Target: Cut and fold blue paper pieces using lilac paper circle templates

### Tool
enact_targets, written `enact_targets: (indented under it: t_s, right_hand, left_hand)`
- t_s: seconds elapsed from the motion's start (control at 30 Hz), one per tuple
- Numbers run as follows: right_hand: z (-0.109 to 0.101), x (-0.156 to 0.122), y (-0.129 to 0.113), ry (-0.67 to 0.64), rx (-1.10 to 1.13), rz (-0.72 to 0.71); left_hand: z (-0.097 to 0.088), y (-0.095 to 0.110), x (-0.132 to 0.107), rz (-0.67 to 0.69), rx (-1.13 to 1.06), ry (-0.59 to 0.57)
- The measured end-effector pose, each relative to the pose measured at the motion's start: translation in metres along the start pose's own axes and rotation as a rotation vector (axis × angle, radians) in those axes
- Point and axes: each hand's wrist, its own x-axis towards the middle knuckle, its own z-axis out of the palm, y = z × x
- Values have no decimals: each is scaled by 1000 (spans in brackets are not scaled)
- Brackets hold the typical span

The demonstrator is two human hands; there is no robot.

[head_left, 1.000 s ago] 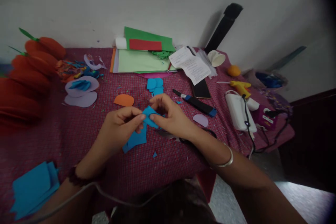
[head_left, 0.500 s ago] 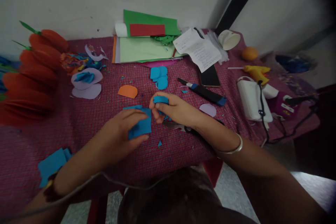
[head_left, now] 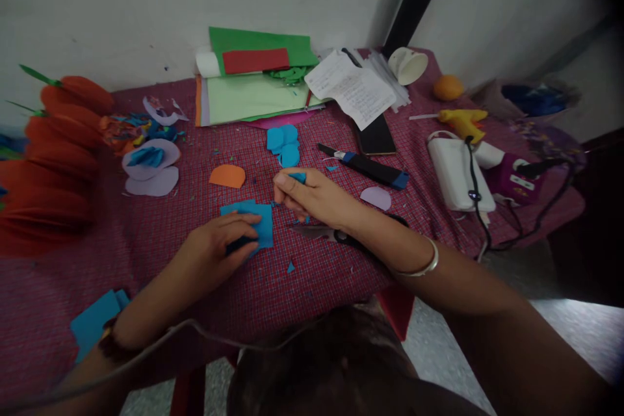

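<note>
At centre frame, on the red checked worktop [head_left: 146,227], the left hand [head_left: 217,248] is pressing flat-fingered on a square blue paper sheet [head_left: 262,220]; just right, the right hand [head_left: 316,198] is pinching a small blue paper scrap [head_left: 297,177].

A silver bangle [head_left: 422,266] rings the right wrist, a dark band [head_left: 111,340] the left.

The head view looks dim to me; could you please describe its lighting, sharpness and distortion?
Head view: dim, soft light, no glare; right corners darken into a vignette; wide-angle bending curves the table; orange paper shapes at left are smeared; the left hand, right hand and its blue piece look fairly sharp.
</note>
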Motion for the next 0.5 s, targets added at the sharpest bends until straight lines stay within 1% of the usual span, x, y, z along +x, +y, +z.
enact_targets:
  t_s: [0.07, 0.1, 0.13, 0.17, 0.2, 0.23, 0.3, 0.37, 0.4, 0.43, 0.5]
  right_hand:
    - [1, 1, -1, 6, -12, 32]
    - [1, 1, -1, 21, -23, 47]
    - [1, 2, -1, 46, -36, 60]
    - [1, 3, 0, 79, -48, 72]
    - [1, 3, 0, 115, -55, 82]
    - [1, 3, 1, 150, -51, 93]
    - [1, 4, 3, 194, -1, 115]
    - [1, 4, 5, 178, 129, 130]
    - [1, 5, 5, 161, 219, 147]
    - [1, 5, 5, 132, 314, 160]
    - [1, 5, 5, 99, 441, 155]
  left_hand:
    - [-3, -4, 0, -49, -123, -6]
    - [-5, -5, 1, -69, -173, 16]
    - [-9, -4, 1, -77, -202, 62]
    - [-13, -2, 2, -73, -202, 135]
    - [-18, 2, 2, -56, -171, 233]
    - [-22, 8, 3, -21, -110, 338]
    - [-28, 20, 3, 93, 69, 536]
    - [-28, 29, 1, 266, 254, 656]
    - [-25, 31, -1, 353, 323, 694]
    - [-20, 31, -2, 417, 366, 707]
    - [-10, 27, -4, 467, 413, 637]
